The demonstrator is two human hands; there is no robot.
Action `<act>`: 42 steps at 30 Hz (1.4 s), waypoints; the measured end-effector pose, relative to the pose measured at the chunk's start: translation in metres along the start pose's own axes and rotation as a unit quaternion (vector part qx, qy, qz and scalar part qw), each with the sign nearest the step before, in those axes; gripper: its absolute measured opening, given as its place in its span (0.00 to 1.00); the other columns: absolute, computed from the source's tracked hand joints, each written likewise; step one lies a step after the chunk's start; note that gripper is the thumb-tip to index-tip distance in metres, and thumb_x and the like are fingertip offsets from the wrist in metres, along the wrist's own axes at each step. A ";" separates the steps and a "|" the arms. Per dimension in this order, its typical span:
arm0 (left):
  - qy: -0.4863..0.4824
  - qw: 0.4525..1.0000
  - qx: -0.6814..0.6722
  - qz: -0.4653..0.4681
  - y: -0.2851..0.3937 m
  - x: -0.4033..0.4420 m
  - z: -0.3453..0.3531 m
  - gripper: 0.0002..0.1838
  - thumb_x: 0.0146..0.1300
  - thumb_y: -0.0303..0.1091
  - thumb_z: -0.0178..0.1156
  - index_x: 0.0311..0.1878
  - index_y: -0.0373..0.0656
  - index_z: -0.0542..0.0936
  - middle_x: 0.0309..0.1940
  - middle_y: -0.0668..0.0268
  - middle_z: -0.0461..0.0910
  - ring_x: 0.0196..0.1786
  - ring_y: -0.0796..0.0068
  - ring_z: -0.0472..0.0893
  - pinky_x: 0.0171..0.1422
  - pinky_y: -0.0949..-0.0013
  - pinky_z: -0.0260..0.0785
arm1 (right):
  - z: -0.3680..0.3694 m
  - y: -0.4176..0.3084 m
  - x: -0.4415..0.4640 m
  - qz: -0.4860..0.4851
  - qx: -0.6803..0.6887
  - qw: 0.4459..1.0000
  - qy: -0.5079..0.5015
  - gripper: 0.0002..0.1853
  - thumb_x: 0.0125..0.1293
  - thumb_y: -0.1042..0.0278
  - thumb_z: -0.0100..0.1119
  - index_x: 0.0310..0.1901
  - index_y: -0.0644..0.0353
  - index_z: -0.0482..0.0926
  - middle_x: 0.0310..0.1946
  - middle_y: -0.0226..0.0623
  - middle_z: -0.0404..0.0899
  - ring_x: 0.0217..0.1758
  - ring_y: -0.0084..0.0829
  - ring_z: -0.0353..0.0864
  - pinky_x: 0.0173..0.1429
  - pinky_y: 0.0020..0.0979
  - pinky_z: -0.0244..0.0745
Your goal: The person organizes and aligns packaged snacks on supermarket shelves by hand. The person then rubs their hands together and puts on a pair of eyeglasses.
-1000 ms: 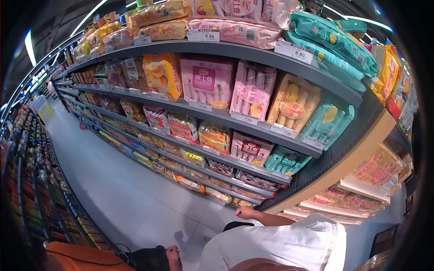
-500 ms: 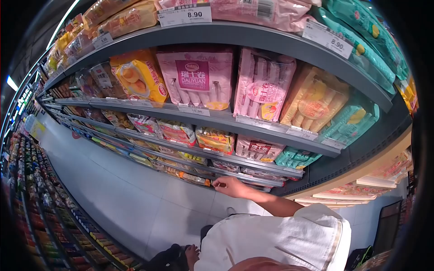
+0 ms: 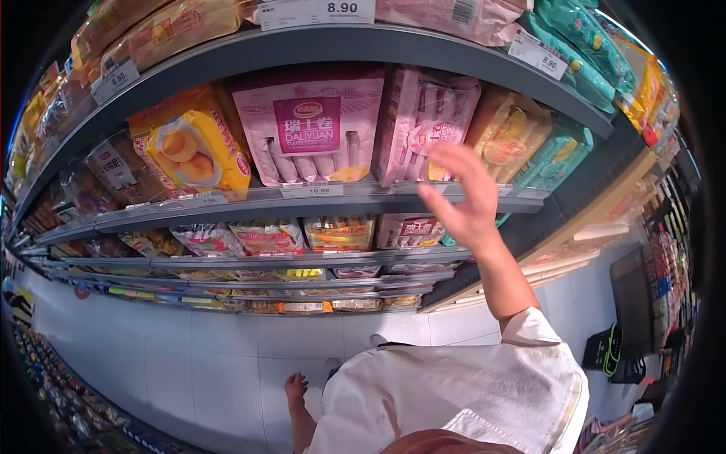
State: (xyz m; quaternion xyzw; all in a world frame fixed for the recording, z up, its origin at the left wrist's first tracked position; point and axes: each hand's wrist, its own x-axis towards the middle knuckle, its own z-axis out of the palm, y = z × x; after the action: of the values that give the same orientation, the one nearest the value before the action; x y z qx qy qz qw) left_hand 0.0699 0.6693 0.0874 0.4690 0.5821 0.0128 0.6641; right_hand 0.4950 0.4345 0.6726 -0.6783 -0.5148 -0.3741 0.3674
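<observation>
My right hand (image 3: pixel 465 197) is raised in front of the shelf, thumb and fingers apart, with nothing in it. Behind its fingers stands a narrow pink pack of rolls (image 3: pixel 427 125), partly covered; I cannot make out any contact. To the left is a wide pink pack (image 3: pixel 310 129) with a purple label, then a yellow pack (image 3: pixel 189 144). A tan pack (image 3: pixel 510 136) and a teal pack (image 3: pixel 556 159) stand on the right. My left hand (image 3: pixel 296 386) hangs low over the floor, its fingers apart and empty.
Price tags line the shelf edge (image 3: pixel 363 189). Further packs lie on the top shelf and stand on the lower shelves. A wooden end panel (image 3: pixel 605 189) borders the unit on the right. Beyond it, a black basket (image 3: pixel 605 352) sits on the floor (image 3: pixel 219 333).
My right hand has risen from low down to the shelf with the pink packs, its fingers opening. The view has turned and come closer to the shelf. An orange sleeve seen earlier is gone.
</observation>
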 end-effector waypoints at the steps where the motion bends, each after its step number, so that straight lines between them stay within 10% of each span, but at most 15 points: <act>1: -0.007 1.000 0.008 0.013 0.014 0.013 -0.008 0.20 0.70 0.42 0.59 0.57 0.39 0.75 0.43 0.61 0.83 0.37 0.66 0.84 0.34 0.67 0.72 | -0.001 0.000 0.015 -0.004 -0.056 0.998 0.024 0.26 0.53 0.67 0.74 0.53 0.64 0.78 0.53 0.46 0.80 0.58 0.46 0.79 0.60 0.41 0.74; 10: -0.057 0.996 0.066 0.033 0.049 0.067 -0.057 0.19 0.69 0.40 0.59 0.57 0.38 0.75 0.42 0.60 0.83 0.33 0.66 0.83 0.28 0.70 0.70 | 0.007 0.008 0.057 0.063 -0.326 0.930 -0.156 0.44 0.42 0.53 0.80 0.60 0.65 0.72 0.46 0.46 0.75 0.50 0.47 0.72 0.56 0.43 0.68; 17: -0.079 0.994 0.071 -0.038 0.021 0.044 -0.048 0.20 0.69 0.42 0.60 0.57 0.38 0.76 0.42 0.59 0.83 0.34 0.65 0.84 0.29 0.68 0.72 | 0.016 0.021 0.052 0.004 -0.396 0.912 -0.106 0.41 0.38 0.55 0.80 0.57 0.55 0.75 0.40 0.41 0.74 0.46 0.44 0.72 0.52 0.42 0.66; 42: -0.112 0.984 0.120 0.071 0.085 0.018 -0.007 0.20 0.70 0.42 0.59 0.56 0.38 0.74 0.43 0.60 0.83 0.36 0.63 0.84 0.33 0.64 0.75 | -0.002 0.052 0.041 -0.081 -0.244 0.966 0.001 0.30 0.45 0.62 0.76 0.52 0.57 0.78 0.39 0.40 0.74 0.39 0.43 0.74 0.44 0.41 0.70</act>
State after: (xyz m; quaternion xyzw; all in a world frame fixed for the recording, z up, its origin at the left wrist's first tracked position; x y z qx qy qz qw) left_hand 0.1149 0.7314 0.1285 0.5840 0.4664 -0.0627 0.6614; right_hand 0.5530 0.4400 0.7039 -0.7030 -0.4608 -0.5177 0.1595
